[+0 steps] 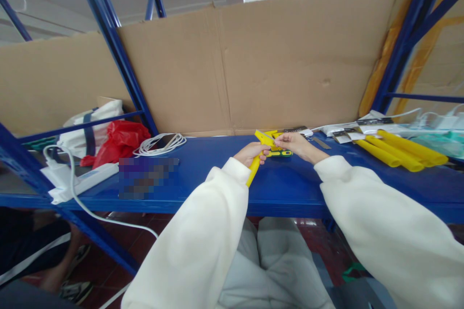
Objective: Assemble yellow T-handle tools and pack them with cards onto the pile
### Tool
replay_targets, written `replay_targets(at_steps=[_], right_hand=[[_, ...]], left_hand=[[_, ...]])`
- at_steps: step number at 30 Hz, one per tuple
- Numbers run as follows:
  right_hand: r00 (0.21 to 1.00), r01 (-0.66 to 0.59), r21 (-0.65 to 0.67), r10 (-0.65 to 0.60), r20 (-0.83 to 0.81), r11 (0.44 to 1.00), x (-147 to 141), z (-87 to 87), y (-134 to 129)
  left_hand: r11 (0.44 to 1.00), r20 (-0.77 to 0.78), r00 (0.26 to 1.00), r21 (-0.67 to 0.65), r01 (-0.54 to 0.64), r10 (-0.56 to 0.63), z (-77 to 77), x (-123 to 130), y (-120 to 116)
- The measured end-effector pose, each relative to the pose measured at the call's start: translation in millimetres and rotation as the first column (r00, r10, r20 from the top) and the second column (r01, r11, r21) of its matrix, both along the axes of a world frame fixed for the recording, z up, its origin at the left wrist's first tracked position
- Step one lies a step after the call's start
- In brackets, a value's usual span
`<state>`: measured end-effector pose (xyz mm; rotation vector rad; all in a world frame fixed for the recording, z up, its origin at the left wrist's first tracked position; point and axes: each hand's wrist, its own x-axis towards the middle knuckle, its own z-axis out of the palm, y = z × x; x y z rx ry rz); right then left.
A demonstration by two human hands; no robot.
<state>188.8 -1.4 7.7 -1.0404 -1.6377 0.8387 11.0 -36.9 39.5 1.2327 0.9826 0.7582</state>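
Observation:
My left hand [250, 153] is wrapped round a yellow tool with a long handle and a wider flat head [262, 139], which looks like a scraper. The handle [254, 170] slants down toward the front edge of the blue table. Close on its right, my right hand [293, 142] pinches at the tool's head; a small, thin, pale metal piece seems to be between the fingertips, too small to name. Just beyond and below the hands, a yellow-and-green handled tool [282, 153] lies on the table, partly hidden. A flat grey metal strip [321, 143] lies right of my right hand.
Several yellow tubes [406, 152] lie at the right by black-and-white packets [344, 135]. Leftward are a coiled white cable [159, 145], a red plastic bag [125, 140] and a power strip [90, 179]. Cardboard [290, 67] walls the back. Another person's leg [34, 241] shows lower left.

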Motion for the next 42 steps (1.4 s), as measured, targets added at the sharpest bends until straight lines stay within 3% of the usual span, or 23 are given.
replay_targets(at_steps=[19, 28, 32, 35, 38, 42], right_hand=[[0.988, 0.072, 0.174, -0.094, 0.126, 0.982, -3, -2.0, 3], [0.952, 0.233, 0.229, -0.270, 0.145, 0.945, -2, -10.5, 11], [0.902, 0.294, 0.294, -0.366, 0.230, 0.909, 3, -5.7, 11], [0.826, 0.184, 0.329, -0.327, 0.459, 0.926, 14, -0.7, 10], [0.673, 0.052, 0.309, -0.262, 0.692, 0.950, 27, -1.5, 9], [0.629, 0.057, 0.257, -0.235, 0.741, 0.965, 36, -6.2, 11]], left_hand=[[1.000, 0.040, 0.999, 0.002, 0.001, -0.001, -1.9, 0, 1], [1.000, 0.076, 0.997, -0.023, -0.008, 0.010, -0.1, 0, -1], [0.998, 0.121, 0.991, -0.025, -0.053, 0.056, 0.7, 0, 1], [0.990, 0.148, 0.979, -0.032, -0.135, 0.138, -0.8, -1, 5], [0.982, 0.165, 0.968, -0.026, -0.189, 0.190, -2.7, -2, 8], [0.969, 0.159, 0.957, -0.008, -0.246, 0.244, -4.0, -3, 10]])
